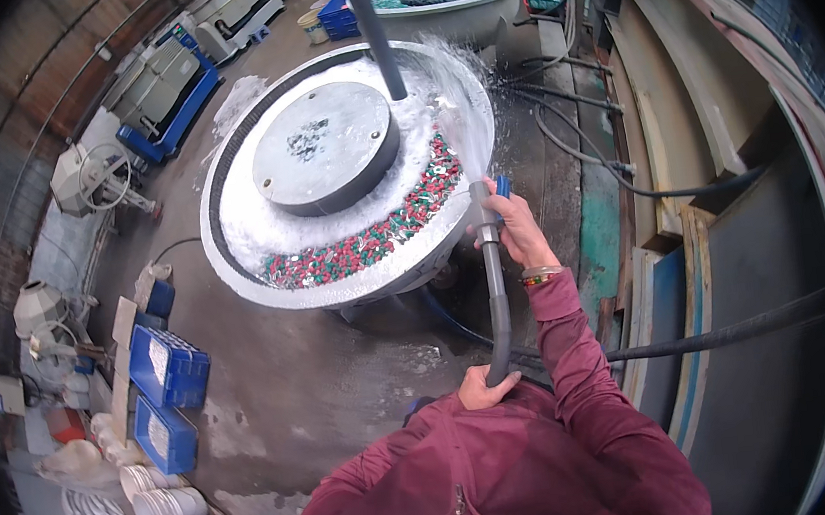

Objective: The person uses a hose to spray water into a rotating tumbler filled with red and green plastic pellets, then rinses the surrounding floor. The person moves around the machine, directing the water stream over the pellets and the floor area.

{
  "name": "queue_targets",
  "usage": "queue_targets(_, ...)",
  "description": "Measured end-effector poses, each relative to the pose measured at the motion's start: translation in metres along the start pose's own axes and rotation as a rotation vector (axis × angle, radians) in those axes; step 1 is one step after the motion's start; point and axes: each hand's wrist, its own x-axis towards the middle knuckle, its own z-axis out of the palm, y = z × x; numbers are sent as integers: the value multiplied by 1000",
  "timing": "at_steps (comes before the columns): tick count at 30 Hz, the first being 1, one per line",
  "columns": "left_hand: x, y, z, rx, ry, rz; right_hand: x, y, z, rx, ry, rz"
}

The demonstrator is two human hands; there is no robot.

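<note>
My right hand point(517, 226) is wrapped round the upper end of a grey hose pipe point(496, 284), beside its blue valve handle point(503, 187). Lower down, close to my body, my left hand point(487, 387) grips the bend of the same pipe. Water sprays from its end over the right rim of a large round tub point(331, 292). Inside the tub, white foam point(238, 221) surrounds a raised grey disc point(320, 146). Small red, green and white pieces point(380, 236) lie bare of foam along the near right side.
A dark post point(371, 31) reaches down over the tub. Behind stands a second round tub point(497, 9). Blue crates point(171, 368) and white buckets point(170, 509) line the left. Black hoses point(741, 323) cross the right, beside leaning boards point(672, 99). The floor point(276, 392) looks wet.
</note>
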Motion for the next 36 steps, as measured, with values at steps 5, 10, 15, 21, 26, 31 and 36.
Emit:
queue_targets(5,-2,11,-12,-26,-57,-89,5,39,-35,57,146,96)
queue_targets(10,17,17,-30,97,-118,-48,10,78,-101,173,356,228)
queue_targets(15,60,17,-32,-22,-362,-42,35,105,-144,236,439,280)
queue_targets(21,110,28,-39,-150,-552,-313,64,108,-162,327,450,292)
queue_targets(26,177,28,-14,-281,-434,-448,97,91,-181,156,390,347)
queue_targets(31,273,12,34,-272,-274,-505,133,103,-273,53,319,382)
queue_targets(36,419,0,91,-235,-96,-559,94,118,-428,337,695,447)
